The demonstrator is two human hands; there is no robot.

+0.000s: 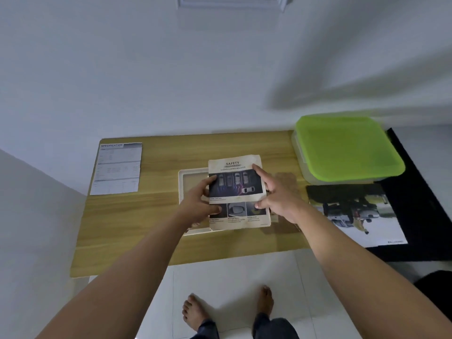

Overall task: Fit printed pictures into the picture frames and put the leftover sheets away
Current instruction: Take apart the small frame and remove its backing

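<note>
Here, the long light-wood table (159, 241) carries everything: at its far right corner a clear plastic box with a lime-green lid (347, 148), in front of that a big glossy photo print of a vehicle (354, 211) lying partly on a black mat (420, 192), and at the far left a pale printed page headed SPECIFICATION (117, 167). In the middle lies a white rectangular picture frame (193, 174), and over its right part is the SAFETY sheet (236, 187), a worn, cream-edged page with car photographs. Whether it rests on the frame or is held just above it cannot be told. The left hand (198, 204) grips its left edge, fingertip and thumb on the printed face. The right hand (276, 194) grips the right edge the same way, forefinger high and thumb low. The page looks light and limp, its corners already soft and a little curled, so it would likely sag or crease if taken by one corner. Holding both long edges, as now, should keep it flat enough to square up. It looks taller than the frame's opening, so it may need trimming or folding. Glossy print can slide under fingers, so a light pinch suits it better than a flat push.
</note>
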